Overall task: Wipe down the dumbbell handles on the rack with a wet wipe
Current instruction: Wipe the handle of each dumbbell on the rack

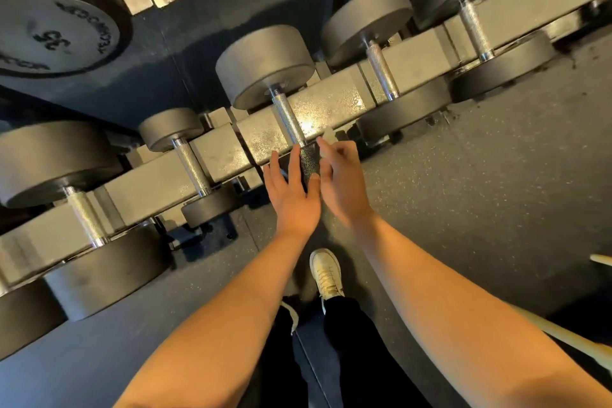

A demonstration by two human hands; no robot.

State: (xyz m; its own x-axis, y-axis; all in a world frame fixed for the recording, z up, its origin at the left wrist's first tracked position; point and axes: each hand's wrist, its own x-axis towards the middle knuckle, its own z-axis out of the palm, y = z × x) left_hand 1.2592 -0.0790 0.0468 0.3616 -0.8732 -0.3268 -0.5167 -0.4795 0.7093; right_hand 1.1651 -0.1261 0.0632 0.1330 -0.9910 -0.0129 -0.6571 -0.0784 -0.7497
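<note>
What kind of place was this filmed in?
Most likely a gym's free-weights area: dumbbells of several sizes sit in a row on a metal rack, above a speckled rubber floor.

Knurled shiny metal dumbbell handle [288, 117]

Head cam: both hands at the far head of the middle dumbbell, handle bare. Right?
No. The left hand and right hand are at the dumbbell's near head, not the far one; its handle is bare. The head view shows it.
</note>
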